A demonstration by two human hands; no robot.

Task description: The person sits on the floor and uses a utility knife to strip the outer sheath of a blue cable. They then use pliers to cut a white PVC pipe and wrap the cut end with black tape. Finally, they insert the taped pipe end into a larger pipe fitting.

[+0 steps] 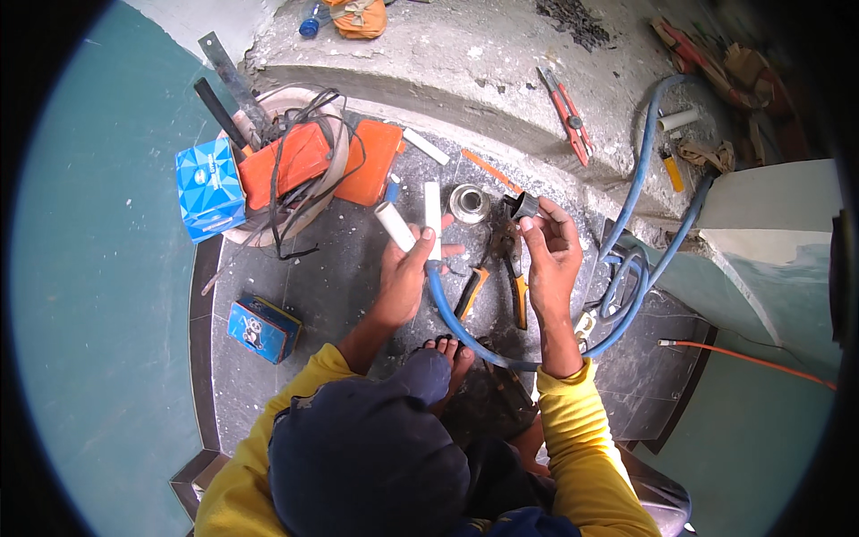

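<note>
My left hand (403, 276) grips a short white pipe (395, 225), which tilts up to the left from between thumb and palm. A second white pipe (433, 213) stands beside it along the fingers, with the end of a blue hose (456, 329) at its foot; whether they are joined I cannot tell. In my right hand (555, 255) a small black ring-shaped fitting (525, 207) is pinched between thumb and fingers. Between the hands, pliers with orange-and-black handles (519, 300) lie on the grey tiles, near a round metal part (469, 204).
A bucket (338, 170) of tools and cables stands at left, with an orange case (371, 157) and blue boxes (210, 190) (263, 329) nearby. Red-handled cutters (567, 116) rest on the raised concrete ledge (429, 72). Blue hose coils (637, 268) lie at right, near an orange hose (752, 354).
</note>
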